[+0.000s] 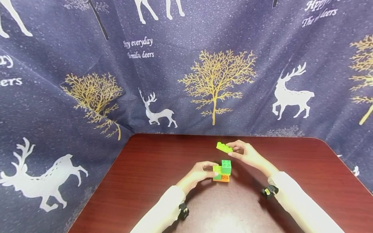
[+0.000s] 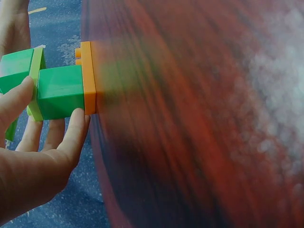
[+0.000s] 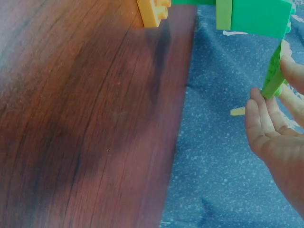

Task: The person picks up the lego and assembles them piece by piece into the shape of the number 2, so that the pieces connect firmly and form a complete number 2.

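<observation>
A small stack of toy building bricks stands on the table. It has an orange plate (image 1: 225, 179) at the bottom, a green block (image 2: 61, 92) on its left part, a lime plate (image 1: 217, 169) over that, and another green block (image 1: 226, 168) on the right end of the lime plate. My left hand (image 1: 198, 173) grips the stack from the left, thumb on the near side and fingers behind. Above and slightly beyond the stack, my right hand (image 1: 244, 152) pinches a loose lime plate (image 1: 223, 148) by its right end, tilted and apart from the stack.
The dark red wooden table (image 1: 157, 155) has a bright reflection near its front. Behind and to the left hangs a blue cloth (image 1: 186, 38) printed with deer and trees. Each wrist carries a small black camera (image 1: 269, 191).
</observation>
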A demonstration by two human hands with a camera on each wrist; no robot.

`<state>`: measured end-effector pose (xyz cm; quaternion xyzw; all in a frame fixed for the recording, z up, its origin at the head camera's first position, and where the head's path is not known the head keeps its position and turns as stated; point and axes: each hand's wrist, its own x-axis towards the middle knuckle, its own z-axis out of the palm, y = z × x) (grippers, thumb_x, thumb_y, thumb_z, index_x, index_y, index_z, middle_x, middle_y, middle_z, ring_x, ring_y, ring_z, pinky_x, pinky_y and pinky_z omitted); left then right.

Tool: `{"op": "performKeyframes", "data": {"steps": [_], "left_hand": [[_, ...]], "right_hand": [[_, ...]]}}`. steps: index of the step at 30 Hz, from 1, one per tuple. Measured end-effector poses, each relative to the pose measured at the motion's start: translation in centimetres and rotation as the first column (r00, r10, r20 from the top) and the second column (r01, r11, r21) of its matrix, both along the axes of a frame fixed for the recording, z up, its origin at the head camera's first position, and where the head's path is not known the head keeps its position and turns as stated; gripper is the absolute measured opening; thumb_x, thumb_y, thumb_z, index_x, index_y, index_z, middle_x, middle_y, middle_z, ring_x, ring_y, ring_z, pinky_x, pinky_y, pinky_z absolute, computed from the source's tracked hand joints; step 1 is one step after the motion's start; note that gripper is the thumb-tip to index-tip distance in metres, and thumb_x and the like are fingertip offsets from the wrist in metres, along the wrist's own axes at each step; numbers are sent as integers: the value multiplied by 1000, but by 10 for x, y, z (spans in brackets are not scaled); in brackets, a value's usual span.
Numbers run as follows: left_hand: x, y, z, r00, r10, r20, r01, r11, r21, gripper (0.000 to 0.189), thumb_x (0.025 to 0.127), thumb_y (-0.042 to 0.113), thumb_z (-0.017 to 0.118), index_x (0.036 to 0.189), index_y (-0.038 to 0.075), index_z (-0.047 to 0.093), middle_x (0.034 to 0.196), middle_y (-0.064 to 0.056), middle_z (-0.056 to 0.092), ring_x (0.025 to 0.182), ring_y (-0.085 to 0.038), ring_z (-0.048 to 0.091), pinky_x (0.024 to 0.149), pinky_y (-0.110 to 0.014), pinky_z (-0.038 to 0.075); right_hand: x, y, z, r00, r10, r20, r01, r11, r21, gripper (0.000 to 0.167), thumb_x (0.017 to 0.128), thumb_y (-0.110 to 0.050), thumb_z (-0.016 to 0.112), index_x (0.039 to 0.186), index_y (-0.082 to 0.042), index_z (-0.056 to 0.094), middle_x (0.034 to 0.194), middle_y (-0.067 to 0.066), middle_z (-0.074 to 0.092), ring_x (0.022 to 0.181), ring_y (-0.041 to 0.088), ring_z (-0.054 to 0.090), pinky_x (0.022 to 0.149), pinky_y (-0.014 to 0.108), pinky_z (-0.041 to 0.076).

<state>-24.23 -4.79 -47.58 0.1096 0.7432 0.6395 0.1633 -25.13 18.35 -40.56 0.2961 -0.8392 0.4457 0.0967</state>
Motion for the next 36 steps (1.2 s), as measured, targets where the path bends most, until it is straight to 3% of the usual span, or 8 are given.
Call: {"op": "performKeyframes", "data": {"steps": [15,20,32,36], "left_hand": [[-1,-1,-2,1000,-20,-15,21,1000,21,35,77,1,75,112,4,69,101,-10,69,82,-16,67,76,-32,55],[-1,-1,-2,1000,-20,-17,20,1000,15,35,77,1,75,112,3,69,101,-10,69,82,-16,67,75,-31,55],[-1,-1,-4,1000,-15,-28,15,1000,-3,37,78,3,76,114,5,69,104,-10,69,85,-16,66,75,-26,52],[-1,0,-4,1000,-11,-27,11,1000,-3,37,77,4,76,114,6,69,105,-10,70,86,-16,66,75,-25,51]], "right_hand": [[14,-1,0,998,66,-22,-66,998,-20,35,82,7,69,116,10,62,105,22,63,89,37,63,78,53,52],[18,-2,1,995,98,-35,-99,995,-18,35,81,9,69,116,11,61,105,23,63,89,36,64,77,46,54],[29,-6,2,992,123,-33,-124,992,-22,35,81,9,70,114,12,62,104,22,63,87,35,63,74,44,55],[24,-2,-10,989,136,-50,-137,990,-26,35,82,6,70,115,10,62,105,17,63,87,30,63,75,40,54]]}}
